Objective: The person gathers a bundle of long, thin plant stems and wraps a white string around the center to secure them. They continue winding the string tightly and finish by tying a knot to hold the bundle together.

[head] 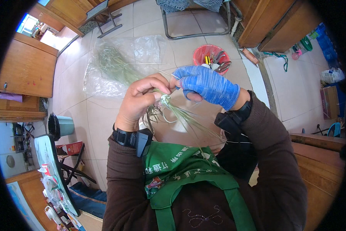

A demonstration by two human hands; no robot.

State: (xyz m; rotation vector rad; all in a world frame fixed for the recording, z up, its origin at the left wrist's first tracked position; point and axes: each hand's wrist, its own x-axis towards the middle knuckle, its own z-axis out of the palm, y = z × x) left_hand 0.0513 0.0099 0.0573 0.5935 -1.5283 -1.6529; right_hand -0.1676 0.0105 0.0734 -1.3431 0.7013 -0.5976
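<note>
Above my green apron (pixel 173 161), my bare left hand (pixel 144 95) pinches a bundle of grass-like plant strands (pixel 187 115) at a pale, knotted or woven head (pixel 164 100). Long loose ends fan from that head down toward my right knee, and one pale strand curls into a loop below it. My right hand (pixel 207 85), in a blue fingerless knit glove, meets the left fingertips. Between its thumb and forefinger is a thin pale strand (pixel 175 76); the exact grip is partly hidden by the fingers. Darker leafy ends (pixel 152 115) hang under my left hand.
On the tiled floor ahead, a clear plastic sheet (pixel 149 49) holds more green strands (pixel 112 62). A red basket (pixel 197 57) with pliers and other tools stands right of it. A metal-framed chair (pixel 196 37) is farther off. To the left are a bin (pixel 64 126) and a cluttered table (pixel 50 161).
</note>
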